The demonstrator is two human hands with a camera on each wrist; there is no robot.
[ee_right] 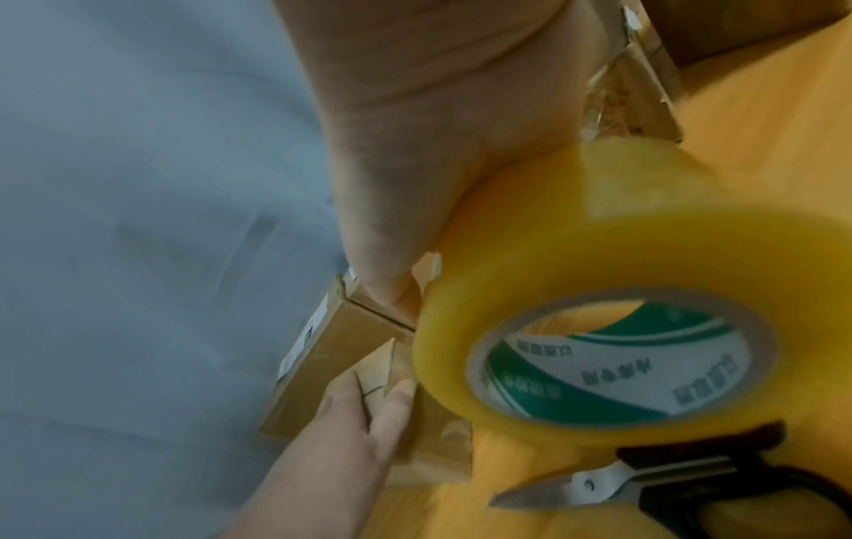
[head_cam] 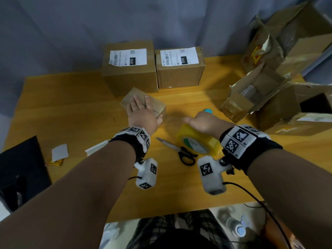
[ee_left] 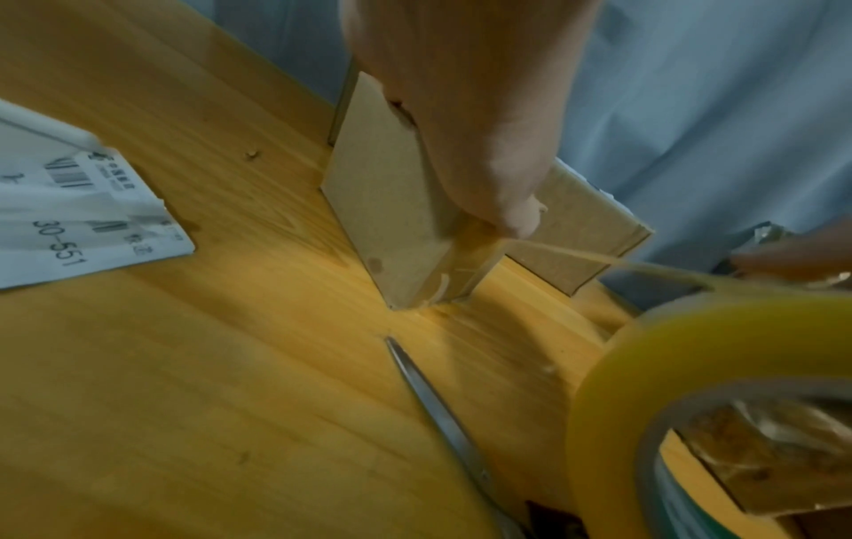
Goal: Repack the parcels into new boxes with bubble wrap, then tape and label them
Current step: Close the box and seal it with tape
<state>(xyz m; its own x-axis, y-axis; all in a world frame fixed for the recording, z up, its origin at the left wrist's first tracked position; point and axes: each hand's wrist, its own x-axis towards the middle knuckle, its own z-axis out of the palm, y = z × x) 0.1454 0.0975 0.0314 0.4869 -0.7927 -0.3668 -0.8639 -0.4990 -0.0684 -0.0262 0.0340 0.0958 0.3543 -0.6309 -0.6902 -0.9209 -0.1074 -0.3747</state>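
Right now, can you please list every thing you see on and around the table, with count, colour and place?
small box: 1, brown, table middle, under left palm
labelled boxes: 2, brown with white labels, far edge, side by side
tape roll: 1, yellowish clear, right of the small box, a strip runs to the box
scissors: 1, black handles, just left of the roll, lying flat
torn old boxes: several, brown, right side
loose label: 1, white, left of the small box
table: 1, yellow wood
left hand: flat on the small box
right hand: holds the tape roll
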